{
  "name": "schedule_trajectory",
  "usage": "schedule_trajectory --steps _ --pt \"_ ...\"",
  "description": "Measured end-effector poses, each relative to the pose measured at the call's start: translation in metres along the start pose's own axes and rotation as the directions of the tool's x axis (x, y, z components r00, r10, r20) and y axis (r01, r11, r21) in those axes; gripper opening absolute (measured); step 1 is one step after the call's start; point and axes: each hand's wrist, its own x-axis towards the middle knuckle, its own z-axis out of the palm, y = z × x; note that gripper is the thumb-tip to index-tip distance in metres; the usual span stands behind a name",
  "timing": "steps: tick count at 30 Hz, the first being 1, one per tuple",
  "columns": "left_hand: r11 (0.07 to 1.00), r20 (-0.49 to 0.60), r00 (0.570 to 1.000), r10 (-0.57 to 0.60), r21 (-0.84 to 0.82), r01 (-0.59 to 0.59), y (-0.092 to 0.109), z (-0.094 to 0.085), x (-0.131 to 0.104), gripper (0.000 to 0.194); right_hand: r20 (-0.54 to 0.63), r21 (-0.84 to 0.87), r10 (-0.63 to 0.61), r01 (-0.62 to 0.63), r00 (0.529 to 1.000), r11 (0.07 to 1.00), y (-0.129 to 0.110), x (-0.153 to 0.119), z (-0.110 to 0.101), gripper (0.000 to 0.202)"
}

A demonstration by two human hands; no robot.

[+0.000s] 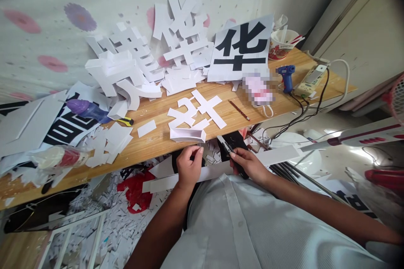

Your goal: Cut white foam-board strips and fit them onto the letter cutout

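My left hand [190, 166] is closed in a pinch just in front of the table edge. Anything between its fingertips is too small to make out. In my right hand [248, 163] is a utility knife [224, 145] with a silver front and dark handle, pointing up and left. A long white foam board strip [214, 171] lies across my lap, beneath both hands. Close beyond my left hand, an open-sided white piece with raised walls [187, 135] sits at the table edge. Flat white cut-out character parts [206, 107] lie behind it.
White cut-out characters [183, 29] are piled against the patterned curtain. On the wooden table [151, 111] are a printed character sheet [241, 48], pencil [239, 110], blue glue gun [286, 77], power strip [311, 80] and yellow-black cutter [125, 121]. White scraps [116, 227] cover the floor.
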Motion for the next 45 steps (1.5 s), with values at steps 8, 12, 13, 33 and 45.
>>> schedule_trajectory --steps 8,12,13,33,45 --pt "0.668 0.161 0.837 -0.523 -0.532 0.52 -0.014 0.049 -0.004 0.052 0.018 -0.038 0.002 -0.002 1.0 0.999 -0.004 0.0 0.009 0.054" --pt "0.824 0.067 0.897 -0.436 -0.371 0.428 -0.011 0.054 -0.001 0.041 0.033 -0.035 -0.013 0.014 0.999 0.999 -0.002 0.0 0.011 0.055" --pt "0.857 0.052 0.911 -0.41 -0.319 0.404 -0.009 0.054 -0.001 0.039 0.031 -0.035 -0.015 0.017 0.999 0.999 -0.001 0.001 0.012 0.055" --pt "0.966 -0.151 0.983 0.109 0.25 -0.068 -0.013 0.033 -0.01 0.028 -0.054 -0.095 -0.14 0.135 0.989 0.986 -0.008 0.002 -0.005 0.046" --pt "0.984 -0.401 0.905 -0.143 -0.159 0.085 -0.019 -0.018 0.014 0.056 -0.042 -0.384 -0.236 0.202 0.971 0.901 -0.056 0.055 0.0 0.073"
